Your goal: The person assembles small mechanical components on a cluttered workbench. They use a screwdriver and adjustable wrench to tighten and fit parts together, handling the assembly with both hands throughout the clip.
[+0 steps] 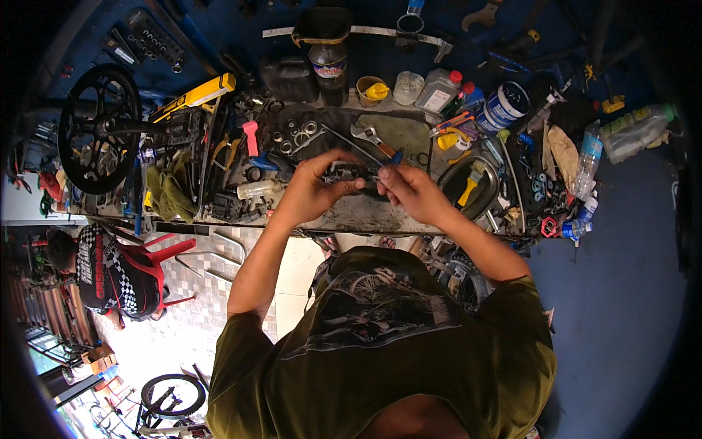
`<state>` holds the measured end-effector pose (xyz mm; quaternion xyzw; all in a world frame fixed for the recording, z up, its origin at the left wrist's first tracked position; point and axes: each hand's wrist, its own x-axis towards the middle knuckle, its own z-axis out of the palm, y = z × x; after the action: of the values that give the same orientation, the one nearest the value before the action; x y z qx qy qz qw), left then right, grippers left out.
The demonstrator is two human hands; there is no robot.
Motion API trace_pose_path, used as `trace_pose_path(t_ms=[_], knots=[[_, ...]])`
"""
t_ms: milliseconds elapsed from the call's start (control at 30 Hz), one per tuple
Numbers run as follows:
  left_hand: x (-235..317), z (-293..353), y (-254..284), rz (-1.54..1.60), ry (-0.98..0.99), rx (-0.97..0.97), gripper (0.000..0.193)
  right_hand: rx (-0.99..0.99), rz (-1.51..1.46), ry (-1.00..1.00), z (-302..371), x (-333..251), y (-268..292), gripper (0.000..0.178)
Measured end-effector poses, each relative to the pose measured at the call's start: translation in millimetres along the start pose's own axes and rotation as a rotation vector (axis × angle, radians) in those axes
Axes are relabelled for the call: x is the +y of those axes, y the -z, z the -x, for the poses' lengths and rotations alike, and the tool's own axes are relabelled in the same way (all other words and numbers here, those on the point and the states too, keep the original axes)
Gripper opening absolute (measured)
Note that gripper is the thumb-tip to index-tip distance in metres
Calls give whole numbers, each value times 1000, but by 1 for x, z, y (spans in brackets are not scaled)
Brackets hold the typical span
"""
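Fingers [349,178] of my left hand [311,192] pinch a small dark metal part [344,173] above the bench's front edge; my right hand [413,192] grips a thin blue-tipped tool [395,156], point at the part. Risk: the tool could skid off and jab my left fingers, since the grip looks slight. A dropped part could vanish among the loose rings [296,135]. Farther back, an elbow nudge might tip the dark bottle [330,72].

Dull grey metal part [344,173], grimy matt workbench [365,216], shiny steel wrench [369,135]
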<state>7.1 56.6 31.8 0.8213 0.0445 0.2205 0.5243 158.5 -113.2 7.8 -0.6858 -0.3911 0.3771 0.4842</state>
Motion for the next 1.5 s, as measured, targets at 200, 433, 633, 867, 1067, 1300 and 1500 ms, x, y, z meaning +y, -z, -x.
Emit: trace_pose_path(t_ms=[200,433,633,867,1067,1300,1500], knots=[[6,-1,5,390,509,-37,25,191,844,774,4,-16,7,19],[11,2,-1,-47,-76,-16,27,-60,114,80,5,-4,6,20],[8,5,-2,177,231,-18,27,91,325,276,8,-12,2,21],[15,3,4,338,404,-46,27,160,890,791,13,-22,11,19],[20,1,2,-189,-245,-27,35,-102,-158,-83,15,1,1,15],[7,-2,-9,280,304,-30,27,186,511,582,13,-8,3,17],[-19,0,-22,-32,-112,28,35,70,75,230,3,24,12,33]])
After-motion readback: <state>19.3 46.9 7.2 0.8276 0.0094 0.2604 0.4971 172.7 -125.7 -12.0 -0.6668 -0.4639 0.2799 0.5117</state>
